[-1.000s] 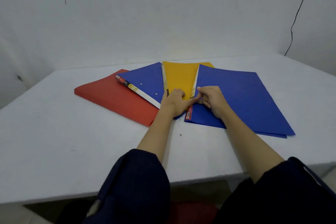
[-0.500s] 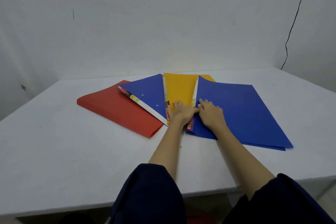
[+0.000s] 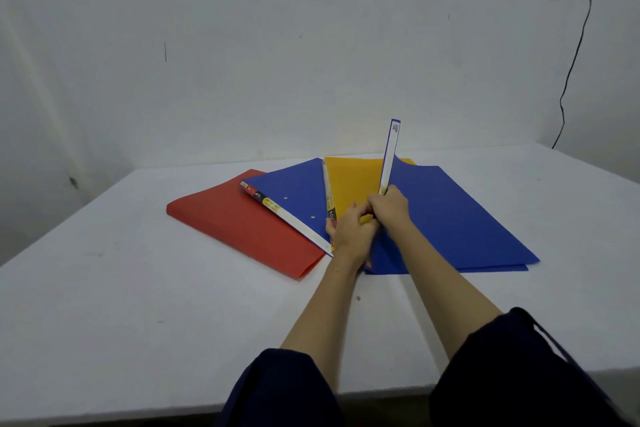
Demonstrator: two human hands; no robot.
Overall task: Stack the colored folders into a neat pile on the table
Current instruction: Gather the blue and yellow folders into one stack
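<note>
Four folders lie fanned on the white table (image 3: 138,305): a red folder (image 3: 242,229) at the left, a blue folder (image 3: 294,191) overlapping it, a yellow folder (image 3: 353,180) in the middle, and a second blue folder (image 3: 457,218) at the right. My right hand (image 3: 389,206) grips the white spine strip (image 3: 389,156) of the right blue folder, and that edge stands nearly upright off the table. My left hand (image 3: 349,236) touches the right one, its fingers curled on the near corner of the yellow folder. The folders' near corners are hidden under my hands.
A white wall stands just behind the table. A black cable (image 3: 571,73) hangs down the wall at the right. The table's front edge runs close to my dark sleeves (image 3: 284,388).
My right hand has closed on the right blue folder's spine and raised it from flat to nearly upright. My left hand has curled its fingers on the yellow folder. The camera tilted up.
</note>
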